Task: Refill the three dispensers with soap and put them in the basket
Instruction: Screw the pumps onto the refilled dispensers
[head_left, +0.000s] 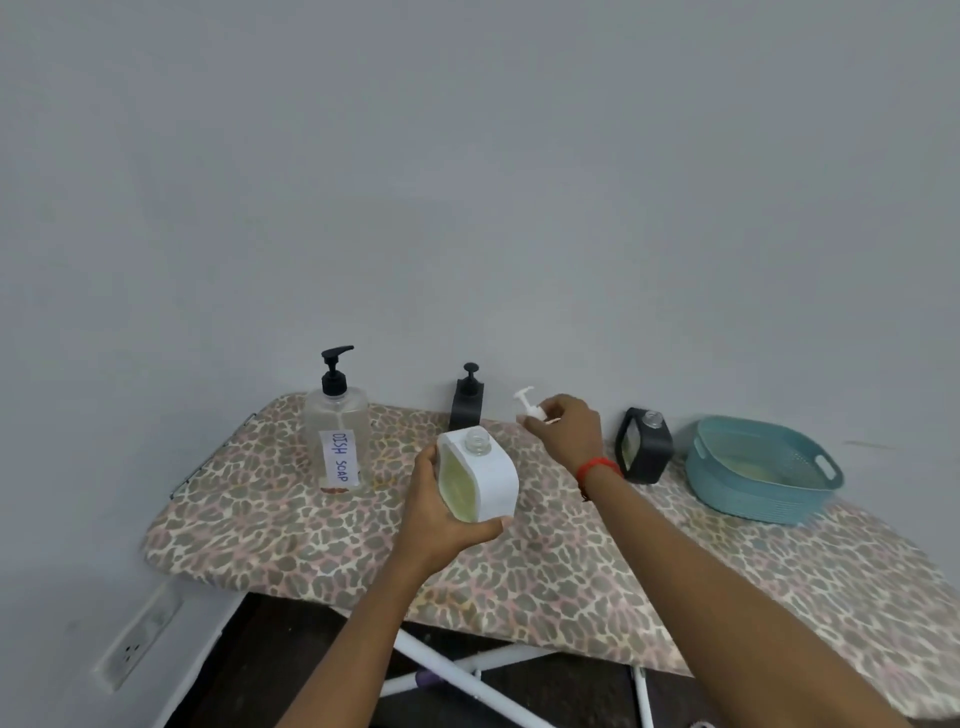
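My left hand (439, 519) grips a white dispenser (480, 480) with yellowish soap inside; its neck is uncapped and it is held tilted above the board. My right hand (566, 431) holds the white pump head (529, 406) just behind and to the right of it. A black dispenser (467, 400) with its pump on stands at the back by the wall. Another black dispenser (644, 449) without a pump stands right of my right wrist. A clear pump bottle labelled DISH SOAP (337, 436) stands at the left. The teal basket (748, 496) sits at the right, holding no dispenser.
Everything rests on an ironing board with a leopard-print cover (519, 561) against a grey wall. Its white legs (457, 670) show below the near edge. A wall socket (137, 639) is at the lower left.
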